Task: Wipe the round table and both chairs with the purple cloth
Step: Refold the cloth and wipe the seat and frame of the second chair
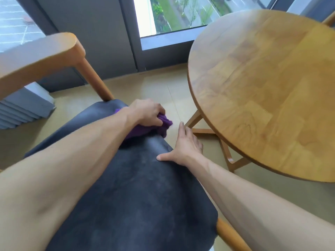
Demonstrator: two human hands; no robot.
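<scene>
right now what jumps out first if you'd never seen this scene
The purple cloth, gripped by the left hand at the far edge of the dark chair seat, stands out most. The right hand lies flat on the seat's right edge, beside the round wooden table.

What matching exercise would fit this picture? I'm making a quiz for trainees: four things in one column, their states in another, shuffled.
Things:
1. purple cloth
2. right hand
3. round table
4. chair seat

States:
A. bare wooden top, nothing on it
B. dark, under both hands
C. bunched in the left hand
D. flat, fingers straight, on the seat's edge

Pairs: 1-C, 2-D, 3-A, 4-B
</scene>
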